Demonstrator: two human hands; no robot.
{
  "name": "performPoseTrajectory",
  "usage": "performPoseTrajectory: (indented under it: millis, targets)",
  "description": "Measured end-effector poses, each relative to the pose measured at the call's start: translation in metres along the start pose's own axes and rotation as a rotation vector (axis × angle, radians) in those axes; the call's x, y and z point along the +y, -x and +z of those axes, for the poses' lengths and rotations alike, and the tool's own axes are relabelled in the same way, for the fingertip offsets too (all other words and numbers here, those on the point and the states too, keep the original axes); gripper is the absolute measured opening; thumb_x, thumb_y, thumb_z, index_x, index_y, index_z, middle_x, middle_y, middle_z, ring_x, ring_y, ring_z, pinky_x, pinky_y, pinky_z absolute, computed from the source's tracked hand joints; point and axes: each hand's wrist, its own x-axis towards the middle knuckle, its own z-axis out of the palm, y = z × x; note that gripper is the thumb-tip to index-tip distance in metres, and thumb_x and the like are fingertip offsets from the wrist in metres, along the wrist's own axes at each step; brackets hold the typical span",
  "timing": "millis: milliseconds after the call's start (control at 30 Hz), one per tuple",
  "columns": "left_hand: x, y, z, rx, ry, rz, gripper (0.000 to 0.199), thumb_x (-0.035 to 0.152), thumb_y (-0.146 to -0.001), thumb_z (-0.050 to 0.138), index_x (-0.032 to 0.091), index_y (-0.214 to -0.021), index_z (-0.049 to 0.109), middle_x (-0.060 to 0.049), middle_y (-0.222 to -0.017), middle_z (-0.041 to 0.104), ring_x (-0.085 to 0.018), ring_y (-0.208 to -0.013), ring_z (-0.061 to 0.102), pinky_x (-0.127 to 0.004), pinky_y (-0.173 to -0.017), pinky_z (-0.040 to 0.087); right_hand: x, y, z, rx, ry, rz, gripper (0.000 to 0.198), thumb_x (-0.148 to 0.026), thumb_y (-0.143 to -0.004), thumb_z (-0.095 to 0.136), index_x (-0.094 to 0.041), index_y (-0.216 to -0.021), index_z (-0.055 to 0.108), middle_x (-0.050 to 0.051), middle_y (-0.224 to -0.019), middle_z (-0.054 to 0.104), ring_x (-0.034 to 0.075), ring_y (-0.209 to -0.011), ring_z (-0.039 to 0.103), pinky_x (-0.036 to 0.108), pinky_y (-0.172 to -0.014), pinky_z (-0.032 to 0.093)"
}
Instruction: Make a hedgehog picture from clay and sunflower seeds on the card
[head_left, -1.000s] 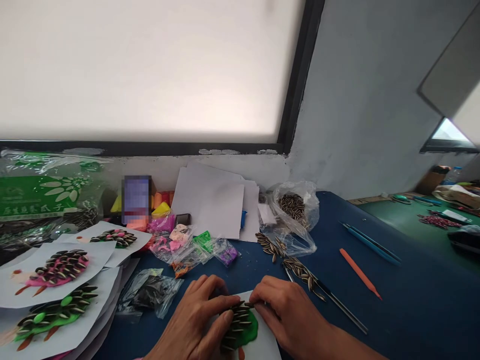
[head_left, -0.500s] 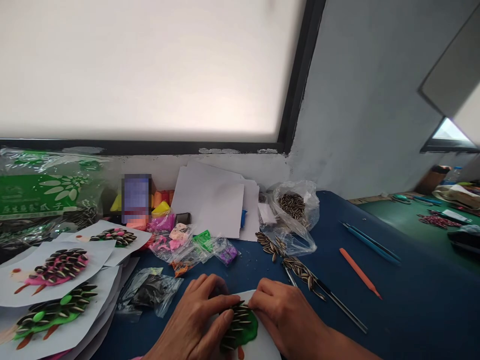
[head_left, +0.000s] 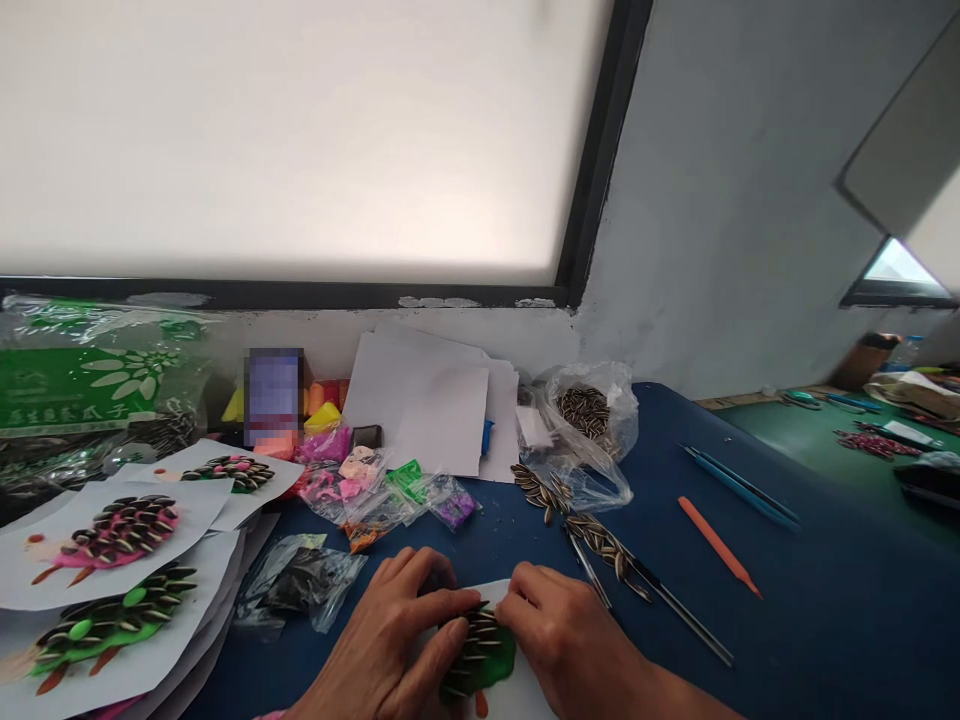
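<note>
A green clay figure (head_left: pixel 496 662) studded with sunflower seeds lies on a white paper sheet (head_left: pixel 525 695) at the bottom middle. My left hand (head_left: pixel 401 625) is curled over its left side, with index finger and thumb closed against the seeds. My right hand (head_left: pixel 570 630) has its fingers pinched together at the figure's upper right edge. Whatever lies between those fingertips is hidden. Just beyond the right hand, loose sunflower seeds (head_left: pixel 600 540) are scattered beside a pen (head_left: pixel 590 570) and a slim clear-and-black rod (head_left: pixel 686 615).
Finished seed-and-clay pictures (head_left: pixel 202 590) are stacked at left, near a bag of black clay (head_left: pixel 300 580). Small clay bags (head_left: pixel 405 490), blank sheets (head_left: pixel 420 410) and an open seed bag (head_left: pixel 585 410) line the wall. Blue tweezers (head_left: pixel 742 490) and an orange tool (head_left: pixel 720 547) lie right.
My right hand has shifted slightly and its fingers are drawn in more, showing more of the pen behind it. My left hand stays in place on the clay figure.
</note>
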Motion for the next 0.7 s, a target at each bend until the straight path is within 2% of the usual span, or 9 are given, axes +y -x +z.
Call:
performPoseTrajectory:
  millis: [167, 400, 533, 700]
  targets:
    - [-0.002, 0.002, 0.001, 0.000, 0.008, 0.004, 0.043, 0.046, -0.099, 0.034, 0.030, -0.111, 0.071, -0.006, -0.097, 0.061, -0.023, -0.085, 0.055, -0.037, -0.076, 0.046, 0.000, 0.002, -0.002, 0.006, 0.035, -0.011, 0.006, -0.010, -0.081, 0.059, -0.016, -0.079, 0.061, 0.006, -0.081, 0.063, 0.018, -0.069, 0.060, 0.027, -0.055, 0.032]
    - [-0.005, 0.002, 0.004, 0.023, 0.009, 0.001, 0.042, 0.048, -0.099, 0.034, 0.030, -0.118, 0.068, -0.006, -0.100, 0.061, -0.023, -0.086, 0.055, -0.036, -0.078, 0.047, 0.002, 0.001, -0.019, 0.022, 0.011, 0.076, 0.014, -0.008, -0.086, 0.053, -0.019, -0.082, 0.060, 0.003, -0.082, 0.061, 0.015, -0.068, 0.058, 0.025, -0.056, 0.032]
    - [-0.002, 0.001, 0.001, 0.015, 0.015, -0.008, 0.045, 0.049, -0.100, 0.032, 0.031, -0.114, 0.070, -0.006, -0.099, 0.061, -0.022, -0.085, 0.055, -0.035, -0.076, 0.047, 0.017, -0.008, -0.031, 0.026, 0.128, 0.195, 0.019, -0.001, -0.085, 0.053, -0.018, -0.078, 0.061, 0.003, -0.079, 0.062, 0.016, -0.068, 0.058, 0.026, -0.056, 0.032]
    - [0.004, 0.000, -0.004, 0.003, 0.035, -0.038, 0.046, 0.051, -0.099, 0.032, 0.033, -0.114, 0.071, -0.007, -0.099, 0.062, -0.024, -0.088, 0.055, -0.036, -0.077, 0.047, 0.042, -0.020, -0.037, 0.029, 0.190, 0.306, 0.020, -0.006, -0.091, 0.050, -0.016, -0.083, 0.066, 0.005, -0.086, 0.064, 0.016, -0.073, 0.062, 0.025, -0.059, 0.038]
